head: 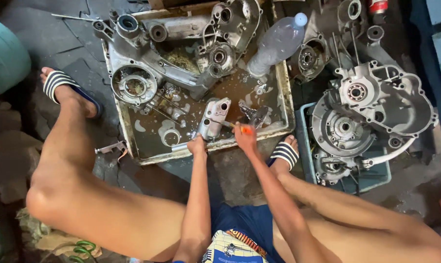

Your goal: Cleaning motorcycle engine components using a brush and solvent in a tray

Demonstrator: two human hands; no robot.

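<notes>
Knees and forearms fill the near edge as the person squats on the floor, striped sandals either side of a shallow metal wash tray (127, 127). Left hand (197, 145) is closed on the lower end of a small silver engine cover (214, 118), propping it in the tray's brown, sudsy liquid. Right hand (245, 136) is clenched around an orange-handled brush (246, 129), tip just beside the cover. Crowding the tray's far half is a large grey crankcase half (147, 73), and a clear plastic bottle (277, 44) leans over the far right rim. Right of the tray, a blue crate (301, 127) carries more engine casings (376, 104), stacked and overhanging its edge.
</notes>
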